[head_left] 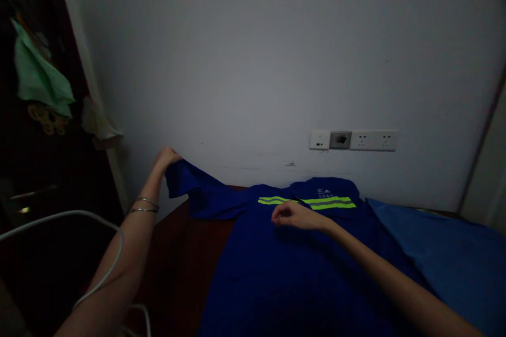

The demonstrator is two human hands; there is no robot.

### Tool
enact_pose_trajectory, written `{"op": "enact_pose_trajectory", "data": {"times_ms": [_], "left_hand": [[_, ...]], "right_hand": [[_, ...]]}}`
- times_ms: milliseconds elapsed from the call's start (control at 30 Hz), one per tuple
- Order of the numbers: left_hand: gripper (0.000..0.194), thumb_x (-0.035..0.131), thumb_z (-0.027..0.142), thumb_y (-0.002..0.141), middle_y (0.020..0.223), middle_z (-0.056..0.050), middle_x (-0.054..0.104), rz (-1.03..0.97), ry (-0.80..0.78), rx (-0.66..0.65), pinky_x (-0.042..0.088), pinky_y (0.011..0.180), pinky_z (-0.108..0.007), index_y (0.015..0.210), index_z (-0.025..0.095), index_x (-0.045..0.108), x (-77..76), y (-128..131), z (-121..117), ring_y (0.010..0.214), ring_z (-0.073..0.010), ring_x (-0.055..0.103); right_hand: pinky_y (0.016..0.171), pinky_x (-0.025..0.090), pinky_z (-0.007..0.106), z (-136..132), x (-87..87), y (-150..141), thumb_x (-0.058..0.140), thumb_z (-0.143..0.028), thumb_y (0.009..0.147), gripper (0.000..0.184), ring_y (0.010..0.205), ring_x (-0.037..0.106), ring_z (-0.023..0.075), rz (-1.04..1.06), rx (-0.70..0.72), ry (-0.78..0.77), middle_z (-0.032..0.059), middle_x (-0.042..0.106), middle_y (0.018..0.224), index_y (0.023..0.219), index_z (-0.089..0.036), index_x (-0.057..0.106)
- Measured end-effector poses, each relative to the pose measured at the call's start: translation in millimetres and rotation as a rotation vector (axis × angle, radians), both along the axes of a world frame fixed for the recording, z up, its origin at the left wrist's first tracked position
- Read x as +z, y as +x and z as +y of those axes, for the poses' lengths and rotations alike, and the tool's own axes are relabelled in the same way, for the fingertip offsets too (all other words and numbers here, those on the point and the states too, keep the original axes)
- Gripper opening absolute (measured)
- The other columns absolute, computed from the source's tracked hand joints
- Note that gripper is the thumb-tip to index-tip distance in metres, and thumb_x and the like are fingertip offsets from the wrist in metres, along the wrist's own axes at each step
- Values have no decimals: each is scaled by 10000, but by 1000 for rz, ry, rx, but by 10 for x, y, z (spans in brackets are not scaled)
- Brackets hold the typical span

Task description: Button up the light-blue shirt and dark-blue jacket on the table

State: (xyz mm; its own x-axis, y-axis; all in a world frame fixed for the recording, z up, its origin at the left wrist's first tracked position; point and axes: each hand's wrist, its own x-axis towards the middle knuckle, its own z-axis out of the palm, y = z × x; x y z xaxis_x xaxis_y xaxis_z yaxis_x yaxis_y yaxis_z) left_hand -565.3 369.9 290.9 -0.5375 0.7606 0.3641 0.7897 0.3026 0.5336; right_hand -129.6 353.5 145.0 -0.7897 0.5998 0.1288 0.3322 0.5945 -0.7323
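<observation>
A dark blue shirt (pixel 276 268) with neon yellow-green stripes across its upper part lies spread on a dark wooden table (pixel 177 263). My left hand (pixel 166 157) is closed on the end of the shirt's left sleeve and holds it lifted out toward the wall. Two thin bangles sit on that wrist. My right hand (pixel 294 216) rests on the shirt just below the stripes, its fingers curled together in a pinch on the fabric.
A lighter blue cloth (pixel 438 253) lies to the right of the shirt. A white wall with a socket strip (pixel 353 140) stands right behind the table. A white cable (pixel 79 216) loops at the left. A dark cabinet with a green cloth (pixel 37 76) stands far left.
</observation>
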Motion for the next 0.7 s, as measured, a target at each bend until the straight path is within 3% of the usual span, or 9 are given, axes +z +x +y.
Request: {"op": "enact_pose_trajectory", "data": {"times_ms": [67, 133, 200, 300, 467, 600, 700], "left_hand": [[135, 688, 206, 541, 581, -47, 611, -136, 27, -96, 411, 623, -261, 638, 123, 647, 35, 182, 103, 681, -201, 570], [193, 711, 235, 522, 556, -14, 611, -282, 93, -279, 394, 569, -232, 686, 140, 677, 39, 448, 174, 588, -148, 537], [256, 725, 240, 505, 563, -5, 618, -426, 134, -442, 384, 538, -227, 743, 152, 694, 12, 764, 227, 533, -123, 509], [268, 712, 189, 523, 558, -11, 611, -580, 108, -576, 358, 496, -224, 785, 137, 694, -72, 1243, 297, 481, -103, 481], [223, 628, 102, 588, 519, -8, 569, -725, 70, -688, 309, 447, -216, 806, 118, 676, -250, 1854, 372, 434, -88, 454], [221, 593, 91, 617, 551, -14, 571, -777, 79, -698, 345, 467, -223, 824, 120, 667, -352, 2116, 376, 460, -90, 472], [232, 575, 84, 626, 563, -15, 569, -800, 90, -697, 359, 472, -223, 842, 112, 653, -415, 2217, 363, 473, -91, 480]], "right_hand": [[708, 469, 285, 91, -50, 16, 544, -198, 720, 228, 759, 602, 154, 38, -38, -26, 54, 656, 827, 924, -136, 624], [750, 477, 315, 142, -78, -6, 570, -225, 718, 353, 822, 603, 166, 103, -93, 3, 83, 637, 966, 1061, -139, 572], [809, 471, 348, 140, -68, -55, 611, -282, 709, 514, 940, 582, 193, 173, -142, 76, 117, 562, 1153, 1193, -159, 490], [915, 421, 404, 72, -9, -146, 638, -363, 700, 726, 1154, 462, 239, 248, -185, 248, 138, 391, 1347, 1336, -199, 328], [1023, 289, 483, -13, 20, -279, 662, -342, 687, 899, 1323, 191, 293, 202, -293, 711, 143, 176, 1457, 1414, -205, 151], [980, 328, 520, 1, -72, -381, 621, -353, 730, 886, 1312, 205, 332, 154, -428, 875, 185, 156, 1454, 1422, -167, 100], [952, 373, 493, 43, -147, -441, 525, -343, 801, 759, 1276, 292, 326, 155, -505, 891, 214, 251, 1417, 1413, -113, 140]]}}
